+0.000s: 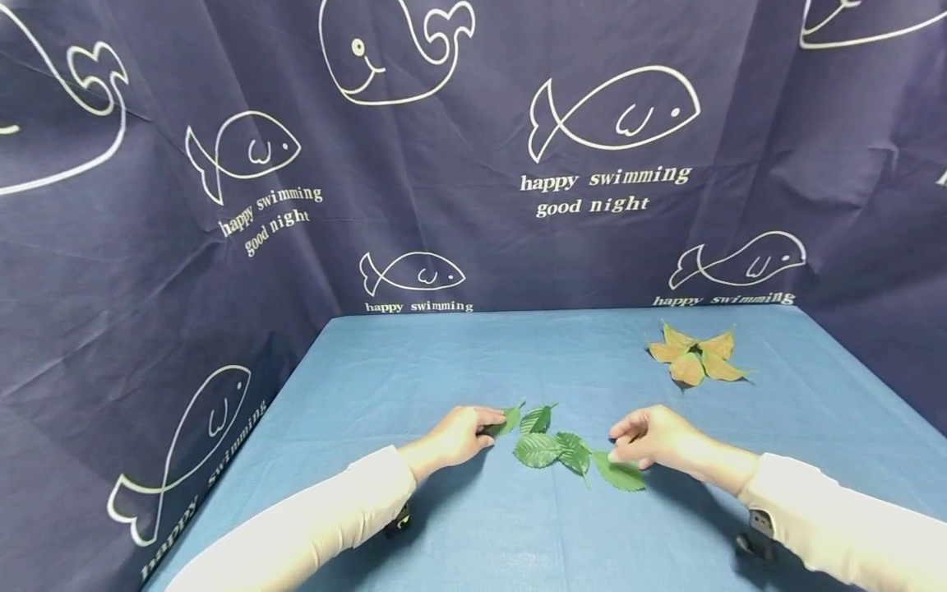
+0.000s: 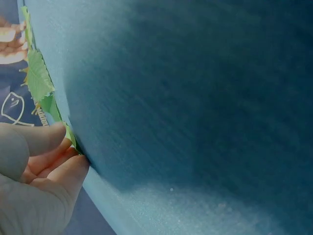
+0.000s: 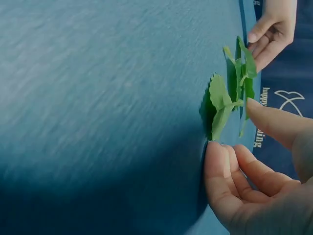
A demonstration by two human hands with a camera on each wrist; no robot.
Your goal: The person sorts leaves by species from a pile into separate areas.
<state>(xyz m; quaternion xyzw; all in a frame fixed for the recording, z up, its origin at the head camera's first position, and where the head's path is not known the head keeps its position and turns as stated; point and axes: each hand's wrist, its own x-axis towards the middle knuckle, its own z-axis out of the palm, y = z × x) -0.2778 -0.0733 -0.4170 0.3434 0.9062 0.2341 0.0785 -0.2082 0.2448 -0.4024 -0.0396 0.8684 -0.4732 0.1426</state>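
Note:
Several green leaves lie in a loose row on the blue cloth. My left hand [image 1: 455,436] rests its fingertips on the leftmost leaf [image 1: 510,421], its thumb a little apart from the fingers. My right hand [image 1: 658,440] is at the rightmost leaf [image 1: 620,474], thumb and fingers spread apart by its edge. Between the hands lie an upper leaf [image 1: 536,420], a broad ribbed leaf [image 1: 537,450] and another ribbed leaf [image 1: 574,452] with its stem pointing down. In the right wrist view, the nearest leaf [image 3: 219,105] stands slightly raised beside my fingertips.
Yellow-brown leaves [image 1: 686,368] form a star-like cluster at the back right of the blue-covered table [image 1: 414,362]. Dark blue curtains [image 1: 473,189] with white fish and whale drawings hang behind and at the sides.

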